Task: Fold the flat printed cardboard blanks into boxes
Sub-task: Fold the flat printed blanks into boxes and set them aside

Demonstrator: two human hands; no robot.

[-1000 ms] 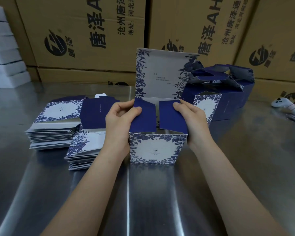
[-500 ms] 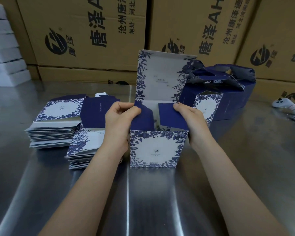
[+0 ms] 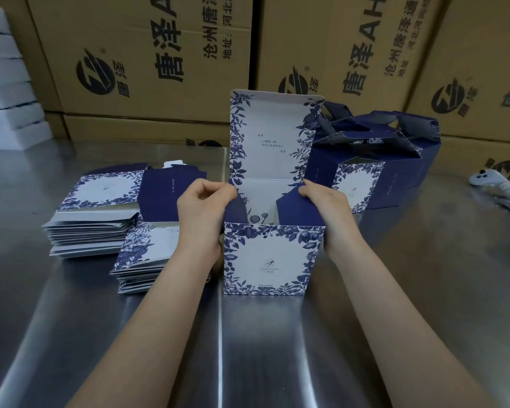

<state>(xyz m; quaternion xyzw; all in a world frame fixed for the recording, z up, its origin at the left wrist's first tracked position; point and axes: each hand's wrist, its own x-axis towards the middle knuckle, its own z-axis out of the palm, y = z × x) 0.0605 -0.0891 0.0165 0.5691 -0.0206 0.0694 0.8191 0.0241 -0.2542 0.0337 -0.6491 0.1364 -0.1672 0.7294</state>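
The box (image 3: 267, 257) stands upright, lid raised behind; left hand (image 3: 202, 209) and right hand (image 3: 327, 203) grips each pinch 1 side flap.

Single head-worn wide-angle view, facing forward and down.
Set close above the table (image 3: 277, 354), tilted toward the near edge, box (image 3: 267, 257) near at frame centre, cartons (image 3: 147, 92) across the far top.

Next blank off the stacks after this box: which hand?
Left, probably. The stacks of flat blanks lie left of the box, just beside the left hand; the right hand would have to reach across the box. Both hands grip the box now.
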